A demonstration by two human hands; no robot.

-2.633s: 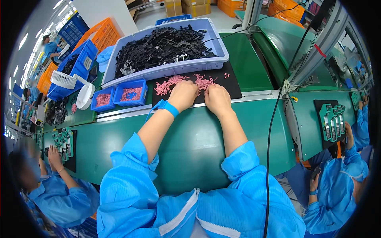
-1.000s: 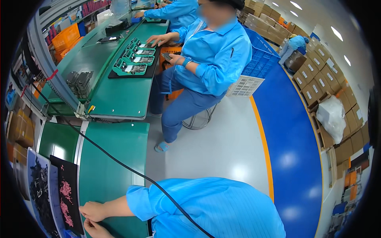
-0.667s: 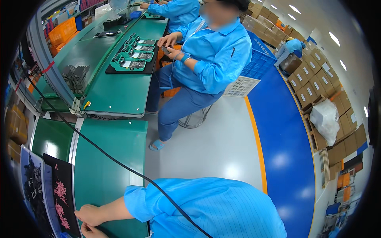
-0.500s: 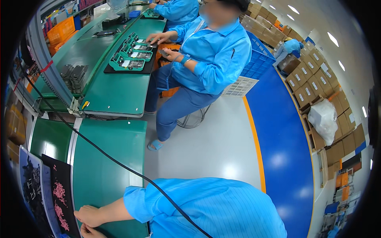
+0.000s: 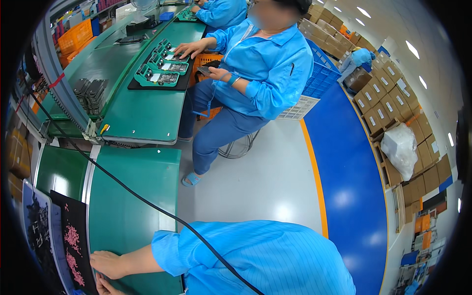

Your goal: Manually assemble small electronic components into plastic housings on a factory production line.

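Observation:
At the lower left, my right hand reaches in from a blue sleeve, over the near edge of the green bench. Its fingers are bent and close together by the edge of a black mat; whatever they hold is hidden. Just below, my left hand shows only in part, cut off by the picture's rim. Its fingers are curled towards the right hand, their contents too small to make out. Small pink pieces lie scattered on the mat. Beside it stands a pale tray with dark parts.
A black cable crosses in front of me. Ahead, a co-worker in blue sits at a green bench with teal fixtures on a black mat. Stacked metal parts stand near a metal post. A blue crate is behind the co-worker.
My hands have shifted slightly at the mat's edge, the right one's fingers reaching a little further left. The co-worker's near hand, holding a small grey piece, has lowered slightly.

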